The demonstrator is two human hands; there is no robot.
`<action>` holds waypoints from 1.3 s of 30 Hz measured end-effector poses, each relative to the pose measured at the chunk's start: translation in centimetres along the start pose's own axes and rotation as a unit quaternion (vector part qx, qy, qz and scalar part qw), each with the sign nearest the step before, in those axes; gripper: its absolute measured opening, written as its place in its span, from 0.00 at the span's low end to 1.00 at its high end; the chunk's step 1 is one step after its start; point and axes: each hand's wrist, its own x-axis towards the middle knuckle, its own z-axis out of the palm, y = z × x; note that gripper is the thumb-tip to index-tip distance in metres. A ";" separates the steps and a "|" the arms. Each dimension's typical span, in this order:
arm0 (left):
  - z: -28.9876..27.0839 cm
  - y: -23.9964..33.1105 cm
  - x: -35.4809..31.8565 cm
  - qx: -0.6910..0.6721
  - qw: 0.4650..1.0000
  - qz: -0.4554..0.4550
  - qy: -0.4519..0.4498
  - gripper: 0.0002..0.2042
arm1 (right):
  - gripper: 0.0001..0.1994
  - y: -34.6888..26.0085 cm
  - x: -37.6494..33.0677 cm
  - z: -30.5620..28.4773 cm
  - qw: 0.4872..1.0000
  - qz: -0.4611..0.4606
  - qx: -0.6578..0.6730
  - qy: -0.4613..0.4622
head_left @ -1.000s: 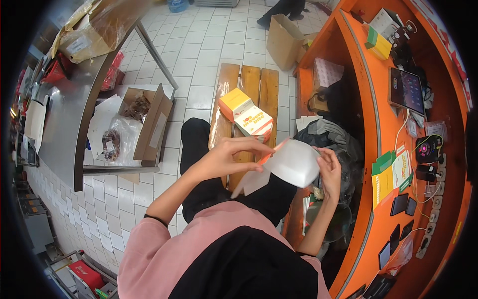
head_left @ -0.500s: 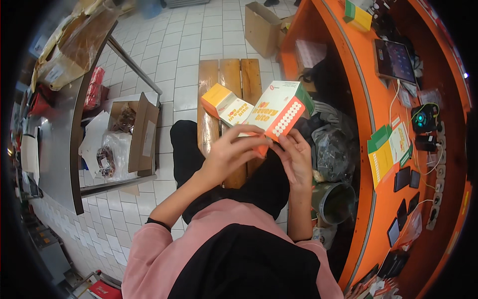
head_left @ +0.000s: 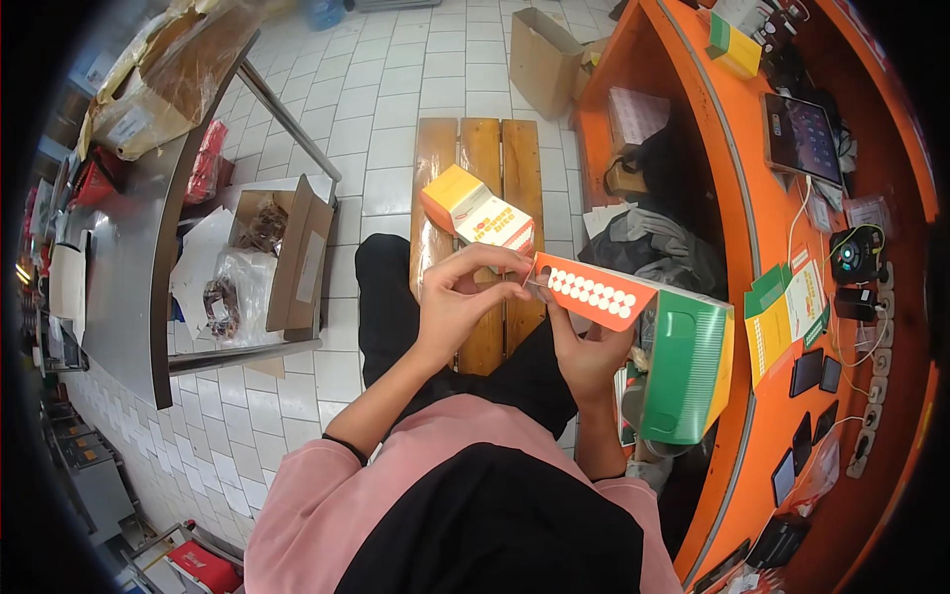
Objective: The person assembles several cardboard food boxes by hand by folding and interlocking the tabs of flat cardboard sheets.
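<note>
I hold a cardboard food box (head_left: 673,346) with green sides and an orange flap dotted with white circles. My right hand (head_left: 586,348) grips it from beneath, near the flap. My left hand (head_left: 465,297) pinches the flap's tip with its fingertips. Just beyond my hands, two folded orange, yellow and white boxes (head_left: 477,213) lie on a wooden bench (head_left: 481,158). My legs in black trousers are under the box.
An orange counter (head_left: 782,297) curves along the right, with a tablet (head_left: 804,139), phones, cables and flat green-and-yellow box blanks (head_left: 782,317). A metal table (head_left: 129,257) stands left, above an open carton (head_left: 287,257) of bagged items. A brown carton (head_left: 544,59) sits on the tiled floor.
The box has swung from in front of my chest to the right and turned, showing its green side. My left hand now pinches the orange flap instead of cupping the box.
</note>
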 end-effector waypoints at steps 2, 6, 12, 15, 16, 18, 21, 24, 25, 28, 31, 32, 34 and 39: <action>0.0 0.0 -0.1 0.015 1.000 0.017 0.001 0.10 | 0.20 0.0 0.0 0.1 0.998 -0.022 -0.063 -0.001; 0.2 0.0 -0.3 0.099 0.993 0.064 -0.006 0.09 | 0.21 -1.8 0.5 0.2 0.991 -0.009 -0.123 -0.058; 0.2 0.0 0.1 0.111 0.993 -0.045 -0.015 0.08 | 0.22 -1.7 1.4 -0.4 0.990 0.092 -0.014 -0.101; -0.2 0.0 -0.1 0.146 0.988 -0.038 -0.031 0.07 | 0.19 -2.5 1.8 -0.4 0.974 0.173 0.111 -0.096; -0.2 0.1 -0.1 0.146 0.988 -0.037 -0.032 0.07 | 0.20 -2.0 1.6 -0.6 0.978 0.147 0.083 -0.126; 0.1 0.4 -0.4 0.219 0.973 0.008 -0.065 0.09 | 0.20 -1.6 1.4 -0.7 0.980 0.105 0.021 -0.170; 0.4 -0.7 -1.0 0.273 0.961 0.042 0.002 0.10 | 0.19 -1.3 0.9 0.2 0.981 0.093 0.031 -0.169; 0.1 -1.0 -0.9 0.246 0.968 0.038 0.038 0.12 | 0.17 -1.5 1.0 0.8 0.979 0.129 0.051 -0.146; 0.2 -1.1 -0.8 0.246 0.968 0.038 0.039 0.12 | 0.16 -1.4 1.1 0.9 0.979 0.142 0.060 -0.136; 0.1 -1.8 -0.8 0.054 0.994 -0.068 0.072 0.13 | 0.12 -0.2 1.0 1.1 0.980 0.138 0.054 -0.131; -1.3 -4.6 -1.2 0.091 0.990 -0.110 -0.009 0.14 | 0.10 -0.6 1.0 1.5 0.986 0.072 -0.024 -0.150; -1.4 -5.1 -1.6 0.029 0.990 -0.134 0.019 0.13 | 0.10 -0.8 0.8 1.7 0.986 0.058 -0.038 -0.151; -0.9 -4.7 -1.9 -0.034 0.986 -0.159 0.043 0.12 | 0.10 0.1 -0.5 1.8 0.980 0.005 -0.126 -0.151; -1.0 -3.7 -1.5 -0.010 0.988 -0.154 0.007 0.11 | 0.08 0.4 -1.0 0.4 0.964 0.023 -0.208 -0.166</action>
